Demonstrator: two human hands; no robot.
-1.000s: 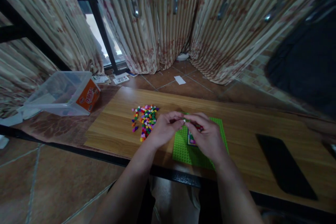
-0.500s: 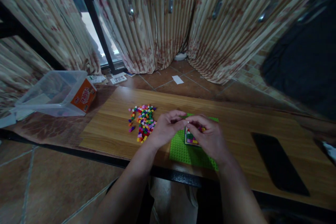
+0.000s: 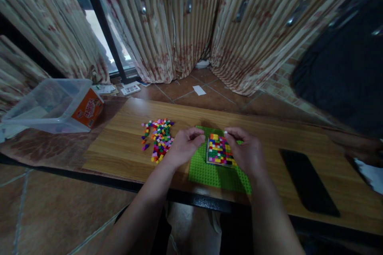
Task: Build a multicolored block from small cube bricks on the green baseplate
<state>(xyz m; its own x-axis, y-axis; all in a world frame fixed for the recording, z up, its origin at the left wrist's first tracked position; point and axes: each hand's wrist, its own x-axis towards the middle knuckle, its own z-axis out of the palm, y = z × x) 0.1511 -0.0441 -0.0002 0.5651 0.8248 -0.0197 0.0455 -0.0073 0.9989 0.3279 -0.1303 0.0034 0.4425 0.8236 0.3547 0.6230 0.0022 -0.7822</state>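
A low block of small multicoloured cubes [image 3: 217, 149], packed in rows inside a dark-edged frame, rests on a green studded baseplate [image 3: 202, 175]. My right hand [image 3: 247, 149] is over the block's right side and covers part of it. Between its thumb and forefinger it pinches a small white cube [image 3: 226, 132]. My left hand [image 3: 187, 145] hovers over the baseplate's left edge, fingers curled and thumb close to the forefinger. Whether anything is between those fingertips cannot be made out. Left of that hand lies a loose pile of coloured cubes [image 3: 161, 137].
The wooden table board [image 3: 113, 143] carries all this. A black flat slab [image 3: 308, 181] lies at the right. At the far left stands a clear plastic bin [image 3: 44, 123] with an orange label. Curtains [image 3: 167, 40] hang behind, and a paper slip [image 3: 199, 90] lies on the floor.
My hands, together over the block before, have parted: the left to the left, the right to the right with the white cube. More of the block shows. The view has shifted slightly.
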